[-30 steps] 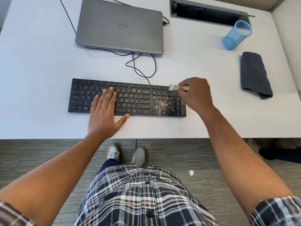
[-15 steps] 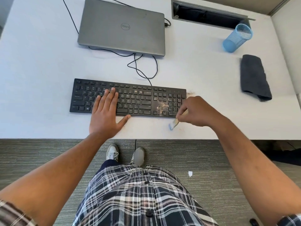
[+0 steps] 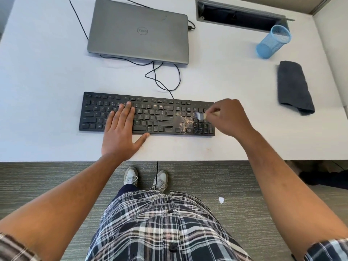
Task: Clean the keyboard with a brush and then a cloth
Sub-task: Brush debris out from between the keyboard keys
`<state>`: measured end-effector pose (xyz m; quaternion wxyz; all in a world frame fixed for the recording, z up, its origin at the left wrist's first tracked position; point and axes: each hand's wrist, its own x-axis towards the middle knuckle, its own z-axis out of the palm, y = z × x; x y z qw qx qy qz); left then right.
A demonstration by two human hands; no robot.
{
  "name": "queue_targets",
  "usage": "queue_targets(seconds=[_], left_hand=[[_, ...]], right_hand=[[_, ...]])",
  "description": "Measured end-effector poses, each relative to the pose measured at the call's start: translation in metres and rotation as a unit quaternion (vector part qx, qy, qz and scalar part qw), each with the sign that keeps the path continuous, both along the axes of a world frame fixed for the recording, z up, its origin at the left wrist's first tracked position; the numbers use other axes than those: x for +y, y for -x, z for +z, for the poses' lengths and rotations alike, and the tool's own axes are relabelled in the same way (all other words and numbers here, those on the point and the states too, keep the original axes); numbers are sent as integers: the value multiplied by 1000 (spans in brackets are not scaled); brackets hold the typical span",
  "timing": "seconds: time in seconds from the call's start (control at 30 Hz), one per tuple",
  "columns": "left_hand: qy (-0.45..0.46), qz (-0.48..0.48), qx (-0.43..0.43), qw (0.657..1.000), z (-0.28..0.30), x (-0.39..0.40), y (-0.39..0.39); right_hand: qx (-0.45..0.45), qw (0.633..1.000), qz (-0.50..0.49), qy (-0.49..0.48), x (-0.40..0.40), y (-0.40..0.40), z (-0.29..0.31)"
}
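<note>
A person stands at a white desk [image 3: 47, 63], where a closed grey laptop [image 3: 138, 31] sits at the back and a black keyboard [image 3: 158, 117] lies nearer the front edge, its long axis running left to right, parallel to that edge, its cable leading away toward the laptop. The left hand [image 3: 120, 132] lies flat on the letter keys, fingers straight and together, thumb spread along the front edge, steadying the board. The right hand [image 3: 228, 117] pinches a small brush [image 3: 204, 116] by its pale handle, which lies roughly level with its bristle end pointing left over the number pad. A patch of pale crumbs [image 3: 185, 122] still dusts the keys just left of the bristles, so the brushing looks only partly done. The folded dark cloth [image 3: 292, 85] lies untouched well to the right, beside a tipped blue mesh cup [image 3: 273, 42]; by the look of it, the wiping stage has not begun.
</note>
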<state>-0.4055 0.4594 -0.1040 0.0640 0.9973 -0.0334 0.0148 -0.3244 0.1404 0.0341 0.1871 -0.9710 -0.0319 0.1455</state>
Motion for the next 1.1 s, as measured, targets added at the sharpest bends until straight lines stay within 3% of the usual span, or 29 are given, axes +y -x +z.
queue_targets(seconds=[0.2,0.33,0.5,0.67,0.83,1.0,1.1], left_hand=[[9,-1,-4,1000,1,0,0],[9,-1,-3,1000,1,-1,0],[11,0,-5,1000,1,-1,0],[11,-1,-5,1000,1,-1,1],[9,-1,-5,1000,2,-1,1],[8,1,-5,1000,2,-1,1],[9,0,-5,1000,2,-1,1]], right_hand=[[118,991,67,18,-9,23,7],[-14,996,-41,-84,-19,18,10],[-105,964,-166,-179,-16,17,-1],[-149,952,-141,-228,-10,25,-22],[-136,969,-89,-187,-9,36,-37],[-93,977,-96,-168,-17,43,-32],[-126,966,-138,-181,-20,31,-25]])
